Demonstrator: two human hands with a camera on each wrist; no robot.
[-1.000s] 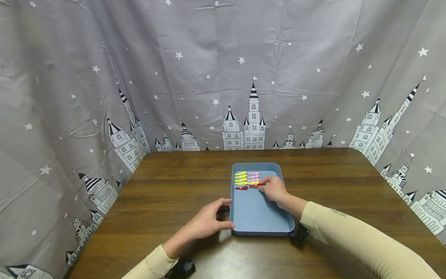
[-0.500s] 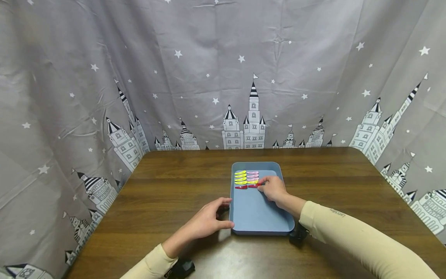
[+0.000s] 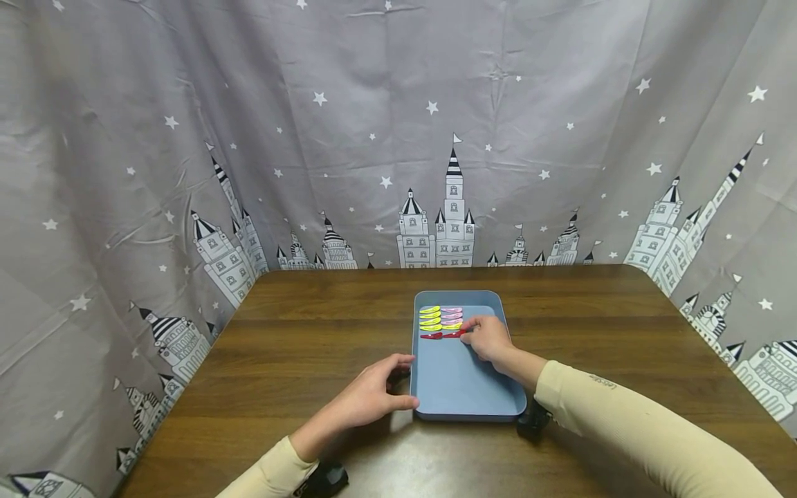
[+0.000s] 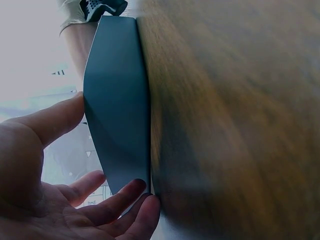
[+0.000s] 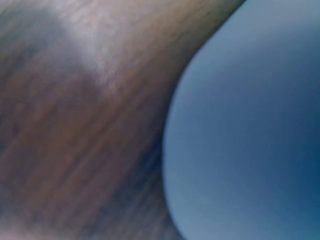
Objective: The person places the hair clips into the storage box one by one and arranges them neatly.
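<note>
In the head view a blue-grey tray lies on the wooden table, holding two columns of snap hair clips. Yellow clips line the left column and pink clips the right, with one yellow clip below the pink ones. Under them lies a red hair clip. My right hand pinches the right end of a second red hair clip, end to end with the first. With relaxed fingers, my left hand touches the tray's left wall, thumb at the rim.
The brown wooden table extends around the tray. Behind it hangs a grey curtain printed with castles and stars. The right wrist view shows only a blurred tray corner and table.
The red hair clip in my right hand has shifted slightly left, closing the small gap to the other red clip. My left hand has stayed at the tray's side.
</note>
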